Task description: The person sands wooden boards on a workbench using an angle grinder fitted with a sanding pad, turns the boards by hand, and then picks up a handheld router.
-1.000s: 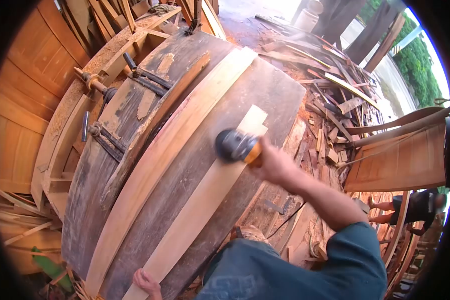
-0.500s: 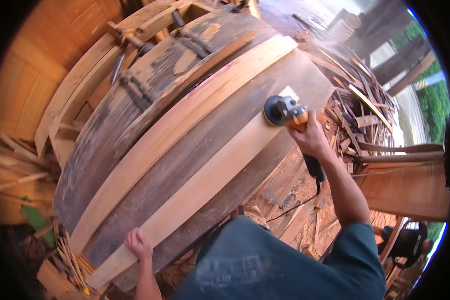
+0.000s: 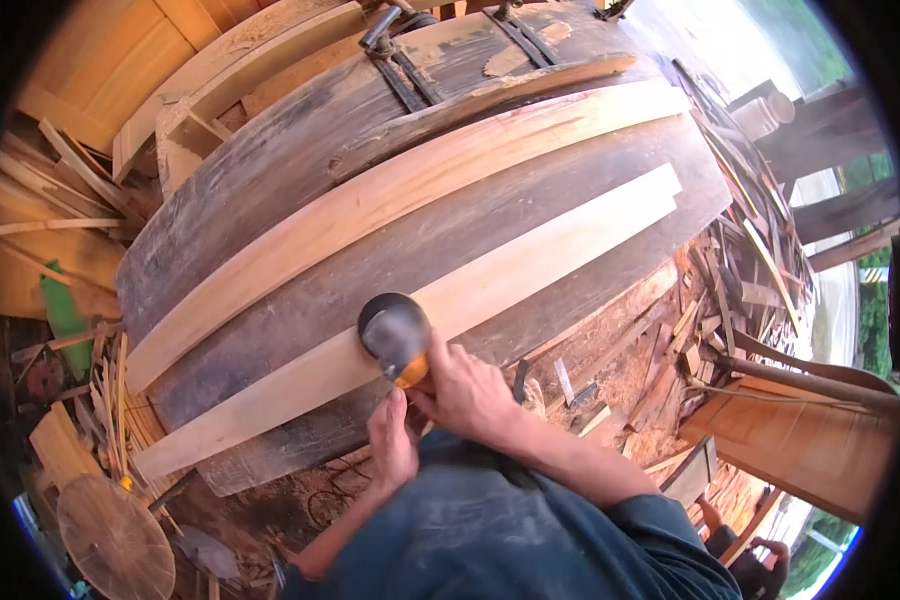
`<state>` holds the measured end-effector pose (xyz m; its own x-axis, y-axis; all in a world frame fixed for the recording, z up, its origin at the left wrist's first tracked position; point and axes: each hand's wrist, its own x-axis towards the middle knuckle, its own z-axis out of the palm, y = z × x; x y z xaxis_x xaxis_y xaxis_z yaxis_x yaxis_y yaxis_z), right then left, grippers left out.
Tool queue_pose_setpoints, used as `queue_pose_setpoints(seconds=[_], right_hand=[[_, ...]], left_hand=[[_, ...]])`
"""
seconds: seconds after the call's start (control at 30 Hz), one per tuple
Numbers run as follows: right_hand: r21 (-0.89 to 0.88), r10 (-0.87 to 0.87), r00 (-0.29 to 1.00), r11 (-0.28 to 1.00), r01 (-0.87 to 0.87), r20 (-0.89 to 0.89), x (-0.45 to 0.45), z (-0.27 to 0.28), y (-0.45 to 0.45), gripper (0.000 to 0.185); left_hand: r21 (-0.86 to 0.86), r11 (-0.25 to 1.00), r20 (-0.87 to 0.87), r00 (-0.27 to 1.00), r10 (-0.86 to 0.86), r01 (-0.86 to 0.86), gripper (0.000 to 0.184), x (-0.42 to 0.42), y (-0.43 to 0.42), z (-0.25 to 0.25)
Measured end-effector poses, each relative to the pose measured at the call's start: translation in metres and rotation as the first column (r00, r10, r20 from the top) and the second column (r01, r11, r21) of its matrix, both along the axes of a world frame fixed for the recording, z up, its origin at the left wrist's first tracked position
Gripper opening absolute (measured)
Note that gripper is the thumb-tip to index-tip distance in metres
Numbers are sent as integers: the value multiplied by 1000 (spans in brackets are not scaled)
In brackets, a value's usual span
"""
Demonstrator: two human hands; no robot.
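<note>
A long pale plank (image 3: pixel 540 262), notched at its far right end, lies across the grey workbench (image 3: pixel 320 270). My right hand (image 3: pixel 470 392) is wrapped round the yellow-and-black body of a power sander (image 3: pixel 398 338), whose round disc is over the middle-left part of the plank. Close beside the tool, at the bench's near edge, is my left hand (image 3: pixel 394 440), its fingers pointing up at the sander's underside; whether it grips the tool is unclear. Behind the pale plank lies a longer curved board (image 3: pixel 370 215).
Two clamps (image 3: pixel 400 75) and a rough-edged strip (image 3: pixel 490 98) are at the bench's back. Scrap wood (image 3: pixel 750 270) is heaped on the right, with thin offcuts (image 3: pixel 110 410) at the left. A round wooden disc (image 3: pixel 115 540) stands lower left. Another person (image 3: pixel 760 570) is at lower right.
The sander in my right hand has come from the plank's far end down toward me. My left hand has let go of the plank's near end and moved beside the tool. The view has turned.
</note>
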<state>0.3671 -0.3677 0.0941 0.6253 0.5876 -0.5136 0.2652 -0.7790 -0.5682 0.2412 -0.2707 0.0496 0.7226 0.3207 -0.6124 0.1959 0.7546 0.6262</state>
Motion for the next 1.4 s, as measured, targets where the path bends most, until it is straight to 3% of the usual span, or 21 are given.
queue_pose_setpoints(seconds=[0.03, 0.1, 0.17, 0.23, 0.3, 0.37, 0.5, 0.63, 0.7, 0.77, 0.9, 1.0, 1.07, 1.1, 1.17, 1.23, 1.27, 1.3, 1.33, 1.37, 1.4], right_hand=[[20, -13, 1000, 1000, 13, 0, -5, 1, -2, 88], [67, -33, 999, 997, 32, 9, -5, 1, -5, 82], [138, -60, 996, 988, 69, -66, 13, 5, -34, 88], [426, -132, 967, 878, 217, -219, 29, -17, -91, 84], [292, -355, 879, 846, 447, -319, 44, -22, -136, 79], [252, -494, 841, 804, 538, -221, 60, -14, -174, 72], [342, -453, 883, 816, 466, -123, 72, -11, -189, 69], [312, -414, 873, 820, 480, -258, 40, -22, -152, 76], [321, -302, 937, 883, 344, -172, 25, -11, -117, 77], [222, -252, 921, 920, 323, -299, 7, -11, -84, 79], [281, -8, 976, 957, 71, -218, -41, -20, -3, 81], [268, 167, 957, 958, -101, -237, -74, -28, 57, 79], [265, 224, 948, 951, -161, -228, -88, -29, 74, 80], [249, 174, 956, 962, -114, -237, -88, -27, 73, 79], [211, 87, 963, 977, -32, -254, -77, -20, 52, 77], [281, -119, 980, 946, 160, -157, -67, -25, 11, 69], [322, -308, 886, 848, 421, -347, -63, -38, -16, 60], [408, -311, 876, 793, 453, -369, -51, -43, -39, 54], [310, -389, 836, 799, 516, -387, -43, -26, -50, 51], [431, -379, 872, 762, 484, -310, -42, -18, -53, 52], [374, -360, 882, 806, 458, -304, -41, -19, -49, 54]], left_hand=[[-205, 974, -43, 995, 92, -98, 53, 3, -6, -1], [-143, 975, -132, 980, 152, -170, 49, 16, -20, 17], [-103, 990, -210, 975, 73, -97, 44, 15, -38, -8], [-184, 972, -220, 970, 104, -146, 38, 54, -67, 8], [-174, 984, -131, 990, -55, 32, 42, 91, -104, 10], [-153, 978, -70, 986, -152, 140, 46, 123, -142, -3], [14, 974, -111, 968, -223, 226, 50, 147, -161, -7], [-194, 978, -73, 993, -93, 78, 46, 103, -116, 1], [-109, 989, -147, 983, -112, 97, 46, 67, -88, -14], [-120, 993, -210, 977, -30, 5, 49, 39, -58, 0], [-57, 988, -308, 944, 118, -142, 62, -55, 3, -31], [-45, 961, -38, 961, 273, -274, 72, -84, 42, -17], [-56, 955, -28, 957, 289, -290, 72, -94, 54, -15], [-53, 962, -36, 964, 265, -266, 71, -101, 59, -23], [-44, 967, -260, 938, 230, -250, 63, -88, 45, -34], [-45, 998, -168, 985, 46, -54, 47, -40, 28, -11], [15, 995, -143, 985, -95, 98, 47, -23, 14, -28], [84, 988, -124, 985, -118, 128, 49, -3, -9, -39], [170, 943, -96, 958, -272, 285, 49, 11, -12, -31], [246, 946, -58, 977, -204, 212, 50, 19, -23, -26], [219, 957, -73, 981, -179, 191, 54, 16, -20, -25]])
